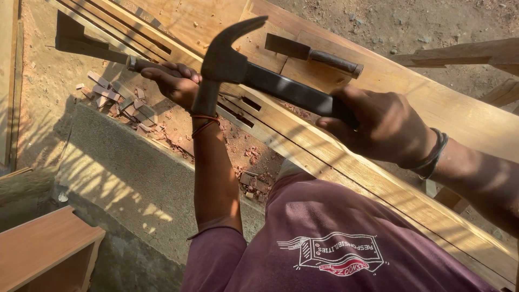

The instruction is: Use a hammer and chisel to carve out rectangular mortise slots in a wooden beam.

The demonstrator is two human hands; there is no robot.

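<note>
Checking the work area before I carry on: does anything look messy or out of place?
Yes: wood chips lie strewn on the ground beside the plank. A spare chisel rests loose on the plank. The right hand holds the hammer, the left hand another chisel.

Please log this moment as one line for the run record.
right hand: grips black claw hammer | left hand: holds wooden-handled chisel | on: long pale wooden plank

I count one claw hammer (pixel 232 65), two chisels (pixel 313 54) up around 12 o'clock, two wristbands (pixel 432 159), and two slots (pixel 238 111) cut in one plank (pixel 432 108).
</note>
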